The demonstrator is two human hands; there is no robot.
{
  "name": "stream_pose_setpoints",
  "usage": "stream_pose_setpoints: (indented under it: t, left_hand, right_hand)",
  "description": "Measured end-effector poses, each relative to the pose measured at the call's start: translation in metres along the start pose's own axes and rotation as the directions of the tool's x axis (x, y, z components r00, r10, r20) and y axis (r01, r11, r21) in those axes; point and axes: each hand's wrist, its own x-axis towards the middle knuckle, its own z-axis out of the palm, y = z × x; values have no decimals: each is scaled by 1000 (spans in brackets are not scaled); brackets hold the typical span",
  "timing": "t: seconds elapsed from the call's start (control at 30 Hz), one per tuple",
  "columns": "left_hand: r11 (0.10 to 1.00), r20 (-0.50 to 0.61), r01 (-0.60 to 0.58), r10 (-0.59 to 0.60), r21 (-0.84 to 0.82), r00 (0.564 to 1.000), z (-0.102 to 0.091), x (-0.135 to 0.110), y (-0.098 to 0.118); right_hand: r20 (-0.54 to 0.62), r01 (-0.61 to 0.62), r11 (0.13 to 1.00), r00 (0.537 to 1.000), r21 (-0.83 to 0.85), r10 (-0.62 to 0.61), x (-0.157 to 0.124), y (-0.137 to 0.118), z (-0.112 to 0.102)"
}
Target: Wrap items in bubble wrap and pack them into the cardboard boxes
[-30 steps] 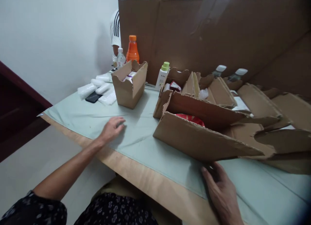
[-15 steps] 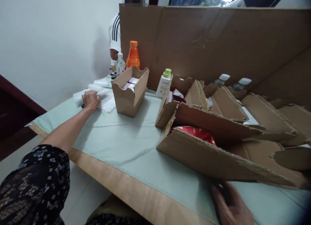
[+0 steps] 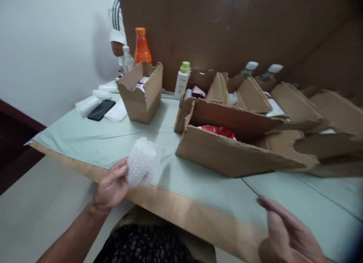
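The bubble wrap point(image 3: 141, 161) is in the left hand point(image 3: 112, 187), held up over the near edge of the table point(image 3: 181, 210), in front of the small box point(image 3: 153, 98). Its long axis runs away from the person, with the far end pointing toward the gap between the small box and the long box point(image 3: 227, 155) and leaning slightly right; the bubbled face is turned up toward the camera. The left hand is partly closed, palm turned inward, pinching the wrap by its left side near the lower end; a darker patch, perhaps fingertips, shows dimly through the sheet, which is blurred on its right. The right hand point(image 3: 289, 231) is at the lower right, near the front side of the long box and apart from it, thumb and forefinger close together; whether they pinch anything or touch the cloth point(image 3: 85, 138) cannot be told. A red packet point(image 3: 218, 131) lies inside the long box. Left of the small box, a dark phone point(image 3: 101, 110) lies at a slant between a white roll point(image 3: 87, 105) and a flat white sheet point(image 3: 117, 111). Behind the small box stand an orange bottle point(image 3: 142, 49) and a clear bottle point(image 3: 128, 60); a white bottle point(image 3: 182, 81) with a green cap stands to its right. Another person's striped sleeve point(image 3: 116, 21) shows at the back.
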Motion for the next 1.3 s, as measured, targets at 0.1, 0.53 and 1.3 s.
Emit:
stream_pose_setpoints:
  t: [0.1, 0.53, 1.3]
  left_hand:
    - [976, 203, 196, -174, -92, 963, 37, -18, -29]
    - [307, 409, -554, 425, 774, 807, 54, -12, -16]
    - [120, 377, -362, -432, 924, 819, 27, 78, 34]
  right_hand:
    - [294, -23, 978, 955, 208, -40, -27, -15, 4]
    - [520, 153, 955, 811, 254, -268, 1, -60, 11]
    - [212, -43, 989, 974, -140, 73, 44, 5, -43]
